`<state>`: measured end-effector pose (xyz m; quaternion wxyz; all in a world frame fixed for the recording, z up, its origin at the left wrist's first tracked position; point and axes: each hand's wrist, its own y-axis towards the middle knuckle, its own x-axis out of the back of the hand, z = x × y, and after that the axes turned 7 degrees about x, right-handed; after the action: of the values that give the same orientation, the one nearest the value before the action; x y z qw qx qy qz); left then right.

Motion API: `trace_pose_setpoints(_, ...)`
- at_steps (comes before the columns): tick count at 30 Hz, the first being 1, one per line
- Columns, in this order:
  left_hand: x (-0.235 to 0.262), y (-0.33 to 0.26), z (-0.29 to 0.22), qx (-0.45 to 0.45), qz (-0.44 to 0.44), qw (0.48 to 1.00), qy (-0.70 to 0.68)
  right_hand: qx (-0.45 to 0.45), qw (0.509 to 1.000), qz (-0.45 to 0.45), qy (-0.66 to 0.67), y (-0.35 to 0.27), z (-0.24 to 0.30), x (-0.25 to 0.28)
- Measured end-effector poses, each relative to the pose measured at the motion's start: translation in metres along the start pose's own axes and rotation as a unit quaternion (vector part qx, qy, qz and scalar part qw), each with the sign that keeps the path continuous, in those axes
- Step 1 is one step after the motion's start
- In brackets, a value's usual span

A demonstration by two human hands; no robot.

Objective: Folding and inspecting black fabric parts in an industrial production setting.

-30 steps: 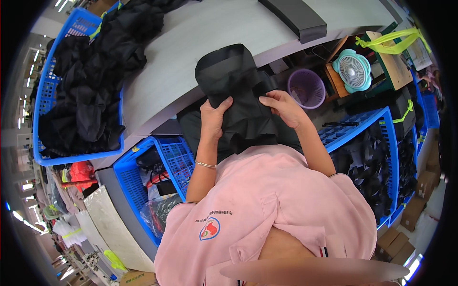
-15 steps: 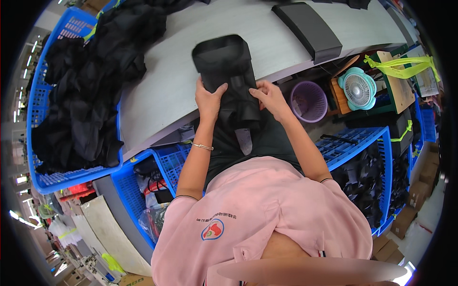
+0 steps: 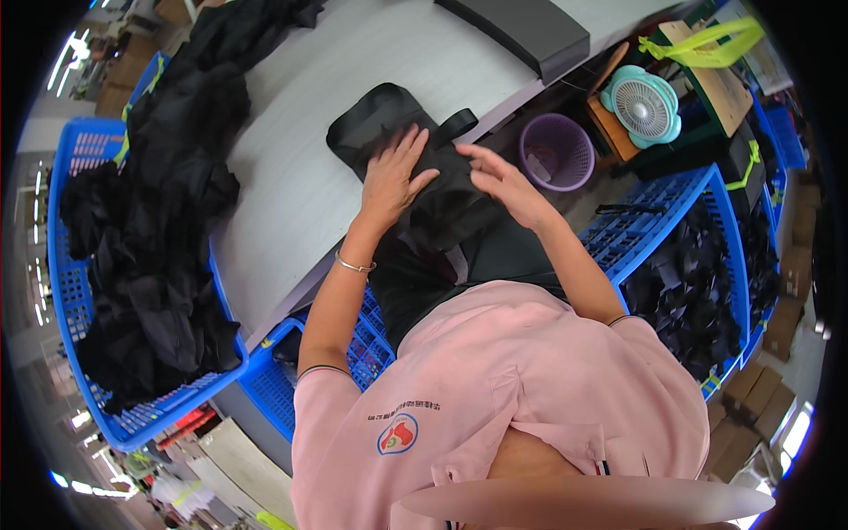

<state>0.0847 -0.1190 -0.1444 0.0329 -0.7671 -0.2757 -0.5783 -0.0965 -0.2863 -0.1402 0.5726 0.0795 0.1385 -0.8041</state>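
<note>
Black folded fabric piece (image 3: 402, 150) lies at the near edge of the grey worktable (image 3: 300, 177), your left hand (image 3: 393, 177) pressing flat on it, your right hand (image 3: 503, 181) open beside; loosen either and it may slide off.

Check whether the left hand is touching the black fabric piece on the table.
Touching. The head view shows the left hand lying flat, fingers spread, directly on the black fabric piece at the grey table's edge, with no gap visible.
</note>
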Motion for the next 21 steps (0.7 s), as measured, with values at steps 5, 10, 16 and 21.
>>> trace_pose_setpoints(5, 0.006, 0.006, -0.019, 0.003, 0.017, 0.999, 0.050, 0.047, 0.997, -0.063, -0.003, -0.029, -0.036, -0.009)
trace_pose_setpoints(10, -0.002, 0.007, -0.023, 0.016, 0.039, 0.999, 0.033, -0.014, 0.985, -0.172, 0.015, -0.017, -0.045, -0.015)
trace_pose_setpoints(16, 0.020, -0.015, -0.046, 0.182, 0.053, 0.864, -0.467, 0.039, 0.964, -0.261, -0.023, -0.057, -0.017, 0.023)
trace_pose_setpoints(21, 0.021, -0.037, -0.036, 0.279, -0.018, 0.796, -0.537, 0.090, 0.907, -0.409, 0.040, -0.156, -0.016, 0.115)
